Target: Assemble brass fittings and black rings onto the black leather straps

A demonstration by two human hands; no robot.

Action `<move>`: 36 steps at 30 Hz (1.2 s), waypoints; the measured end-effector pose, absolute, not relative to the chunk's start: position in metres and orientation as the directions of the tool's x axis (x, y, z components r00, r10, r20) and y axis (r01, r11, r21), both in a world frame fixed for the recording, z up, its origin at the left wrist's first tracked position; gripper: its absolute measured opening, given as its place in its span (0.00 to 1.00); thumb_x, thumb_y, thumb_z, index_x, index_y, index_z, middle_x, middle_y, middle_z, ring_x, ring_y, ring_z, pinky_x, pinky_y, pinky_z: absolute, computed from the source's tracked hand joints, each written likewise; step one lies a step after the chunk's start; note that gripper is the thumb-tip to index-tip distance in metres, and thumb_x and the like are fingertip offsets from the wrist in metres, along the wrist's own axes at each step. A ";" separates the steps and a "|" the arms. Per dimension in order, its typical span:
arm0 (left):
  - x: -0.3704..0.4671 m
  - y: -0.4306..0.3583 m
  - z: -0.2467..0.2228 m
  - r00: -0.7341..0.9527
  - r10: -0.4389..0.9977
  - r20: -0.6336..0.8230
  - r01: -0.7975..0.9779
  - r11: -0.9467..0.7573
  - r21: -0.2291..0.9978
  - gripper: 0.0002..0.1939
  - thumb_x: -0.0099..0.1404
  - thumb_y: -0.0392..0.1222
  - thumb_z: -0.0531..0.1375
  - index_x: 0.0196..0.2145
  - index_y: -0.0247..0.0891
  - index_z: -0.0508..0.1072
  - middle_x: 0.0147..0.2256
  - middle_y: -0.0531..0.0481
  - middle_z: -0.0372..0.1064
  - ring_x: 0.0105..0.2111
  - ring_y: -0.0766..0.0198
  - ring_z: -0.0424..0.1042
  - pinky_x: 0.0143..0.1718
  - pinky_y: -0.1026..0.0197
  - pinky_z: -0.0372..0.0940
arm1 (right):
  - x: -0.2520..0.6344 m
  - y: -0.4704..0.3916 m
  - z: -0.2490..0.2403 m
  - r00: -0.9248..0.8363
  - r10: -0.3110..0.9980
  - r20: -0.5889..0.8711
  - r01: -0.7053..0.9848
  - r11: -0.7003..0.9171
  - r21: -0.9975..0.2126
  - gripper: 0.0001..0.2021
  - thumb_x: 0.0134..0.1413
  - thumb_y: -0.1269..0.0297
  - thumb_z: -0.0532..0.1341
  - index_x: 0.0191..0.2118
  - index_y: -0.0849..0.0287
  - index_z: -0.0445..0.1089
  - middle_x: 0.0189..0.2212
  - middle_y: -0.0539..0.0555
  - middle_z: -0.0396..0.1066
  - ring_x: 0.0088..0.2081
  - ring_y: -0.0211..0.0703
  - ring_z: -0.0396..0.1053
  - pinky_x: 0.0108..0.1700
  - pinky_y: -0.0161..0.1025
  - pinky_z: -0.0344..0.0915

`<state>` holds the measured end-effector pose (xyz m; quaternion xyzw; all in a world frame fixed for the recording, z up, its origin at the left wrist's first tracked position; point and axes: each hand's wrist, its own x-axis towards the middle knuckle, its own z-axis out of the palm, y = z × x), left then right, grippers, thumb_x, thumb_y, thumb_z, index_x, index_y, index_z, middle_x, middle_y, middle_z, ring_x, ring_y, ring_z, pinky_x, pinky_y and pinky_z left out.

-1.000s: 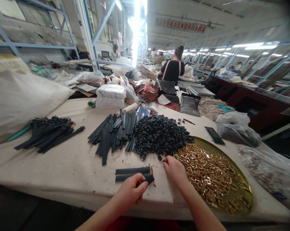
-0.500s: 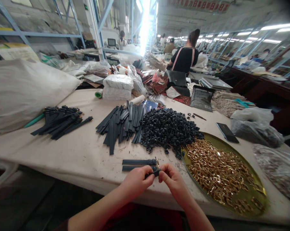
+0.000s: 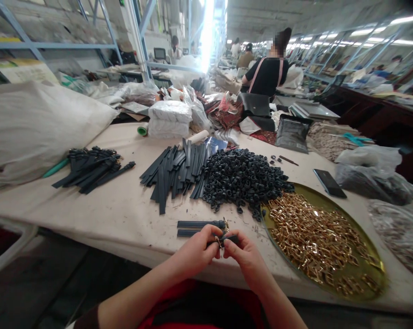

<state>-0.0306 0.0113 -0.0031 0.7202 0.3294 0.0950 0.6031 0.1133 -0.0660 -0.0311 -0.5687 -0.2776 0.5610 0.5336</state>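
Short dark bendy strap (image 3: 231,238) w/ small gold metal buckle (image 3: 221,240), likely light, is pinched by closed left hand (image 3: 197,252) & right hand (image 3: 245,254), near round gold tray (image 3: 333,188); best held by its end.

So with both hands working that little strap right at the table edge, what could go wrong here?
The short dark strap with a gold buckle is pinched between the left hand and right hand over the table edge, so it might drop to the floor. The right forearm is close to the round brass tray of gold buckles, and might nudge it.
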 end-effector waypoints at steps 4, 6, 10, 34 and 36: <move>-0.032 0.010 -0.003 0.725 0.631 -0.276 0.401 -0.061 0.914 0.10 0.60 0.40 0.49 0.41 0.38 0.60 0.23 0.56 0.65 0.24 0.68 0.64 0.26 0.66 0.57 | 0.105 -0.073 -0.031 0.216 0.917 -0.336 -0.415 -0.225 -0.882 0.18 0.48 0.48 0.57 0.34 0.60 0.67 0.23 0.49 0.67 0.26 0.34 0.63 0.33 0.35 0.59; -0.032 0.009 -0.003 0.722 0.630 -0.288 0.422 -0.070 0.904 0.11 0.60 0.41 0.50 0.41 0.38 0.60 0.23 0.56 0.66 0.24 0.67 0.65 0.27 0.66 0.57 | 0.102 -0.076 -0.033 0.209 0.911 -0.357 -0.499 -0.215 -0.840 0.18 0.49 0.48 0.55 0.32 0.60 0.67 0.25 0.50 0.67 0.26 0.34 0.62 0.32 0.34 0.60; -0.031 0.005 0.001 0.701 0.654 -0.284 0.485 -0.146 0.862 0.13 0.60 0.43 0.51 0.43 0.38 0.61 0.26 0.54 0.68 0.28 0.65 0.67 0.31 0.64 0.58 | 0.097 -0.079 -0.038 0.140 0.895 -0.423 -0.555 -0.283 -0.782 0.13 0.45 0.55 0.62 0.34 0.58 0.66 0.25 0.47 0.65 0.25 0.31 0.59 0.28 0.31 0.57; -0.045 0.001 0.001 0.812 0.439 -0.385 0.297 0.256 0.920 0.14 0.55 0.40 0.56 0.41 0.35 0.68 0.33 0.50 0.67 0.30 0.67 0.63 0.31 0.66 0.59 | 0.105 -0.085 -0.048 0.312 0.921 -0.232 0.139 -0.286 -0.948 0.11 0.48 0.57 0.56 0.34 0.58 0.63 0.21 0.45 0.59 0.22 0.32 0.57 0.25 0.31 0.54; -0.046 0.000 -0.002 0.828 0.401 -0.393 0.241 0.379 0.894 0.15 0.54 0.39 0.58 0.40 0.34 0.67 0.32 0.51 0.65 0.29 0.69 0.62 0.30 0.66 0.59 | 0.107 -0.085 -0.043 0.232 0.930 -0.284 0.092 -0.312 -0.946 0.10 0.48 0.56 0.56 0.30 0.58 0.63 0.18 0.44 0.56 0.19 0.30 0.53 0.22 0.30 0.50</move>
